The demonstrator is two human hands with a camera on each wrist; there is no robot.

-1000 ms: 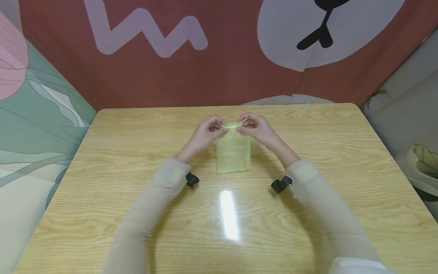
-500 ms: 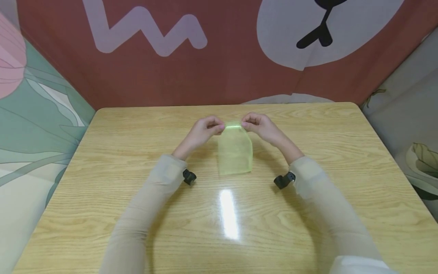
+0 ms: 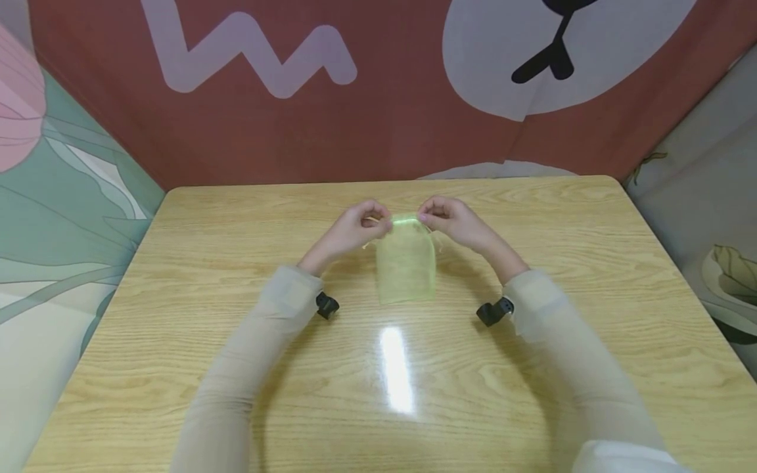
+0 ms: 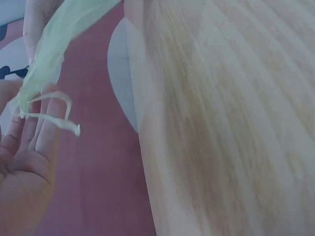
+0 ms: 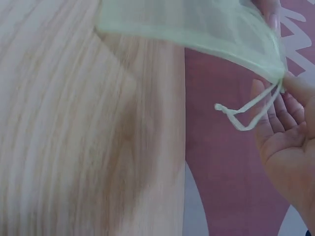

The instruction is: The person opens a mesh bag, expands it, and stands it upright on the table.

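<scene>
A sheer pale yellow-green drawstring pouch [image 3: 405,263] hangs from both hands over the far middle of the table. My left hand [image 3: 358,228] pinches its upper left corner between thumb and fingers, and my right hand [image 3: 447,220] pinches the upper right corner. In the left wrist view, a knotted ribbon loop [image 4: 61,120] dangles from the corner beside the left fingers. A matching drawstring loop [image 5: 243,118] hangs by the right palm in the right wrist view. The pouch looks flat, its fabric see-through and its bottom edge toward me.
The wood-grain table [image 3: 236,341] reflects a bright light strip [image 3: 396,370] in front of the pouch. A red patterned cloth [image 3: 266,144] rises behind the far edge. Small black cameras [image 3: 327,305] sit at both wrists, below the sleeve cuffs.
Both hands have moved slightly apart, shifting their pinch to the pouch's top corners. The pouch's top is spread wider, and the drawstring ends now show at its sides.
</scene>
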